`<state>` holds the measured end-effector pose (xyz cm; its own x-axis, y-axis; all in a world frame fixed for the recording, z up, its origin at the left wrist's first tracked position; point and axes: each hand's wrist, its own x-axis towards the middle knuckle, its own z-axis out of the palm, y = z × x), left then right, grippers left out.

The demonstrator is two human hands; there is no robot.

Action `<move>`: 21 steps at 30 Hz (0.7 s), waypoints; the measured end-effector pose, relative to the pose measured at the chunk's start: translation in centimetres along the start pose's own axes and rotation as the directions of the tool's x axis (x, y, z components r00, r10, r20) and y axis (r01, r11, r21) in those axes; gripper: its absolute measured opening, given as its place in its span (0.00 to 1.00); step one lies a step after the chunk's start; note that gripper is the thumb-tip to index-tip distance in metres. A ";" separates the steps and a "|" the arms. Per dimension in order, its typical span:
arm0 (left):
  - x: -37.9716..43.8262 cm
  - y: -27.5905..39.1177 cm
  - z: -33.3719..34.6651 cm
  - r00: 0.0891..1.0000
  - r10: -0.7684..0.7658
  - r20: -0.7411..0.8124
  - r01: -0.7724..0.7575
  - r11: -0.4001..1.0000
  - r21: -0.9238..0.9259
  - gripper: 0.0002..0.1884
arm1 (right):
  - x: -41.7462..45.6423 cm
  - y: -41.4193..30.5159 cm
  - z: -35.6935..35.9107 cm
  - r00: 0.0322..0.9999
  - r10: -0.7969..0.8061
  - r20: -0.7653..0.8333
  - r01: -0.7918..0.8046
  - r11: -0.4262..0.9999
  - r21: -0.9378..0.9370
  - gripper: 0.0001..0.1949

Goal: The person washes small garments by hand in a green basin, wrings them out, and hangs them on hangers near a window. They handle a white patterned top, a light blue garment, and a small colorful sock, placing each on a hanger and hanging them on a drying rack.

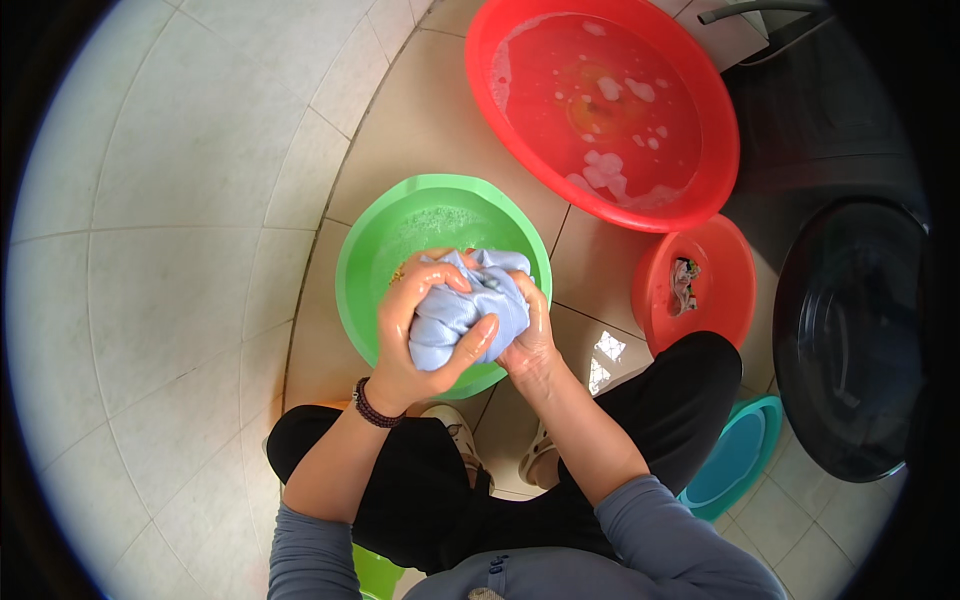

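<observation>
A wet light-blue cloth (465,307), bunched into a ball, is squeezed between my two hands. My left hand (427,319) grips it from the left, with the thumb laid across its front. From the right, my right hand (531,322) closes on the cloth, its fingers partly hidden behind the folds. Both hands look wet. Below them stands a green plastic basin (349,281) holding water with some foam. Part of the basin's inside is hidden by the cloth and hands.
A large red basin (495,135) of foamy water stands at the upper right. Beside it, a smaller red basin (739,277) holds a patterned cloth (683,285). A teal basin (772,420) is at the lower right, near a round black glossy object (847,345). A tiled wall (180,300) rises at left.
</observation>
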<state>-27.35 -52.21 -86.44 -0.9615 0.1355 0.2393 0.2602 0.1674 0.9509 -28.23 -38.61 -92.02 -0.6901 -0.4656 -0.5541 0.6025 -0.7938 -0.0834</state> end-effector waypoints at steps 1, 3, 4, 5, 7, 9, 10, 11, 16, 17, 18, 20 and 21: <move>0.2 0.0 -0.1 0.999 -0.015 -0.032 0.014 1.000 -0.007 0.19 | -0.2 -0.1 0.7 1.000 -0.014 -0.017 0.014 1.000 -0.015 0.20; 0.8 -0.1 -0.7 0.997 0.066 -0.036 -0.064 0.995 0.073 0.25 | -0.7 -0.1 1.6 0.990 -0.012 -0.138 0.015 1.000 0.027 0.18; 1.2 -0.1 -0.8 0.995 0.092 -0.049 -0.091 0.996 0.019 0.26 | -0.7 -0.1 1.6 0.984 -0.013 -0.178 0.017 1.000 0.023 0.17; 1.4 -0.1 -0.8 0.991 0.117 -0.063 -0.120 0.992 -0.035 0.27 | -0.8 -0.2 1.6 0.976 -0.015 -0.218 0.019 1.000 0.020 0.17; 1.2 -0.2 -0.9 0.998 0.056 -0.027 -0.059 0.993 -0.102 0.28 | -0.9 -0.8 1.7 0.970 -0.054 -0.239 0.052 0.999 -0.014 0.15; 0.9 0.3 -0.6 1.000 0.008 -0.026 -0.011 0.992 -0.129 0.26 | -1.4 -1.5 2.4 0.945 -0.166 -0.281 0.138 0.984 -0.116 0.12; 0.7 0.0 -0.4 0.996 -0.075 -0.054 0.058 0.965 -0.255 0.24 | -2.0 -1.8 3.4 0.917 -0.258 -0.305 0.201 0.958 -0.206 0.11; 0.4 -0.4 -0.2 0.985 -0.159 -0.071 0.120 0.917 -0.379 0.23 | -2.7 -2.0 4.6 0.881 -0.350 -0.319 0.258 0.920 -0.295 0.10; 1.0 1.5 -0.2 0.887 -0.456 0.079 0.277 0.385 -0.881 0.22 | -6.7 0.2 10.2 0.533 -0.818 0.217 0.567 0.156 -0.809 0.10; 1.0 1.4 -0.4 0.877 -0.459 0.142 0.290 0.270 -0.918 0.21 | -7.0 0.8 10.3 0.449 -0.803 0.392 0.650 -0.007 -0.760 0.11; 0.8 1.6 -0.5 0.866 -0.457 0.201 0.301 0.156 -0.941 0.21 | -7.7 0.6 10.9 0.425 -0.717 0.553 0.652 -0.181 -0.736 0.11; 0.9 1.9 -0.4 0.841 -0.440 0.314 0.323 -0.057 -0.945 0.18 | -7.2 1.5 11.3 0.253 -0.580 0.774 0.643 -0.497 -0.582 0.08; 1.0 2.4 -0.5 0.789 -0.471 0.395 0.375 -0.142 -0.916 0.17 | -7.1 1.8 11.2 0.243 -0.506 0.828 0.651 -0.547 -0.526 0.09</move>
<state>-27.78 -52.20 -83.84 -0.8456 0.4140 -0.3369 -0.4784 -0.8677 0.1347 -26.73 -41.15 -78.92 -0.8045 -0.0355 0.5929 -0.5681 0.3372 -0.7507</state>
